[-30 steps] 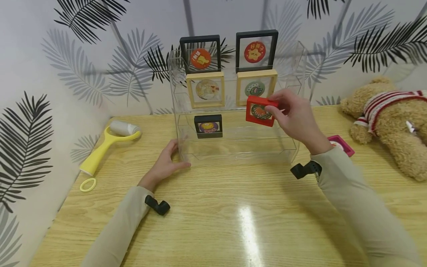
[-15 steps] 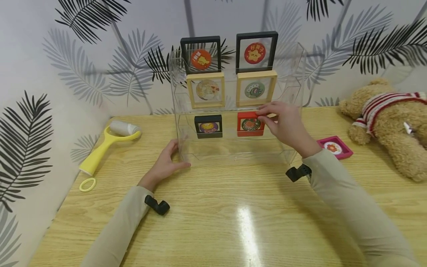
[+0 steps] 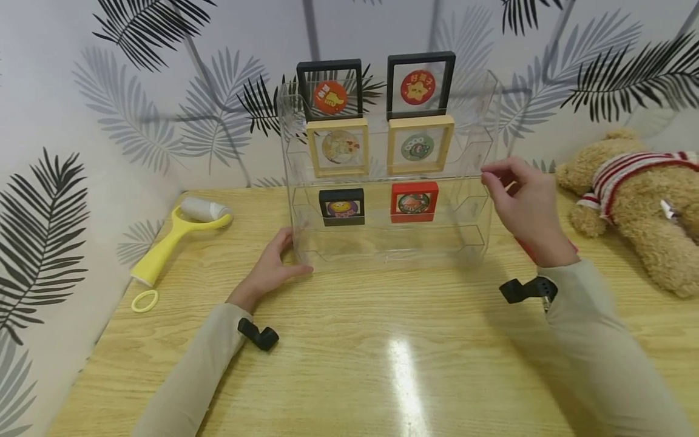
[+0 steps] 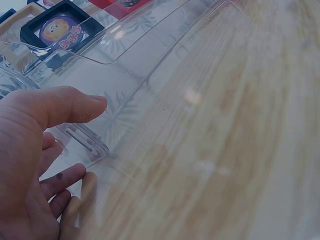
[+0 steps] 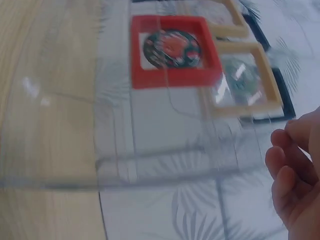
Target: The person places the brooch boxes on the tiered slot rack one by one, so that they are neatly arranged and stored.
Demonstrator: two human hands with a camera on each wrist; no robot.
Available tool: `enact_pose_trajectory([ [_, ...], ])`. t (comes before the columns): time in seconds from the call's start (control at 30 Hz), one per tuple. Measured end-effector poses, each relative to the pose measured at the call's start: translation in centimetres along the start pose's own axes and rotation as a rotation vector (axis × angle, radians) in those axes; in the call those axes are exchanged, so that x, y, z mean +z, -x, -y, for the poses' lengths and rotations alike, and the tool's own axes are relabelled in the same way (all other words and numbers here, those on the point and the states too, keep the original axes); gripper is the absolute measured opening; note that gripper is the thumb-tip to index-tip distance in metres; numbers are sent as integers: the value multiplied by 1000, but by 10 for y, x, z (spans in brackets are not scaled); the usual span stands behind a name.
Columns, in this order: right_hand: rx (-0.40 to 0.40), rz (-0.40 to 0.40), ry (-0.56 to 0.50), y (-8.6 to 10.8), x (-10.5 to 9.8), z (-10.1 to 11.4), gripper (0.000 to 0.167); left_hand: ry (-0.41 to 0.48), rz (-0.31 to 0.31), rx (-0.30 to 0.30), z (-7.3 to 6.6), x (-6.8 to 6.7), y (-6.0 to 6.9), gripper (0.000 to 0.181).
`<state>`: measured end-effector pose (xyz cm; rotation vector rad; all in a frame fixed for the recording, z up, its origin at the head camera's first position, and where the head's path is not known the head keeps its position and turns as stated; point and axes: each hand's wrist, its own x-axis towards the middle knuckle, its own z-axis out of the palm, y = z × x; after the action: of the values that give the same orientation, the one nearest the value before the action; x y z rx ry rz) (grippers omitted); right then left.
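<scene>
A clear acrylic tiered display rack (image 3: 382, 246) stands on the table. On its lowest occupied tier are a small red frame (image 3: 414, 203) and a small black frame (image 3: 341, 207). My left hand (image 3: 271, 267) rests at the rack's lower left corner, thumb extended in front and fingers by the side panel; the left wrist view shows the thumb (image 4: 75, 106) straight. My right hand (image 3: 526, 203) is at the rack's right side, fingers loosely bent and holding nothing. In the right wrist view the red frame (image 5: 175, 52) sits apart from that hand (image 5: 300, 170).
Yellow-edged frames (image 3: 338, 147) and larger black frames (image 3: 330, 91) fill the upper tiers. A yellow lint roller (image 3: 175, 237) lies left. A teddy bear (image 3: 644, 206) lies right. A magenta frame (image 3: 573, 247) is mostly hidden behind my right wrist.
My right hand lowered the red frame onto the tier beside the small black one, let go and moved right. My left hand has stayed in place.
</scene>
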<state>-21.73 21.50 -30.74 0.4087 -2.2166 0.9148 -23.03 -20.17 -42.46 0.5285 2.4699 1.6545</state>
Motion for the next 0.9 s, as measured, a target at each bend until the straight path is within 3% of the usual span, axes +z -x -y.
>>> enact_pose_trajectory([
  [0.13,180,-2,-24,9,-22,-17,18,-13,-1,-7,0,-1,-1,77],
  [0.23,254,33,0,18,-34,-35,19,-19,-5,-12,-1,-1,0,77],
  [0.3,238,93,48,25,-39,-48,17,-21,-5,-12,-1,-1,1,77],
  [0.43,117,252,134,36,-48,-72,13,-14,-3,-2,0,-1,1,78],
  [0.53,47,386,173,43,-58,-94,24,-6,-5,4,1,0,0,78],
  [0.73,-10,703,185,45,-72,-134,53,-7,-5,14,2,-1,2,79],
  [0.9,-36,792,176,51,-76,-151,65,-13,-1,36,4,-1,1,79],
])
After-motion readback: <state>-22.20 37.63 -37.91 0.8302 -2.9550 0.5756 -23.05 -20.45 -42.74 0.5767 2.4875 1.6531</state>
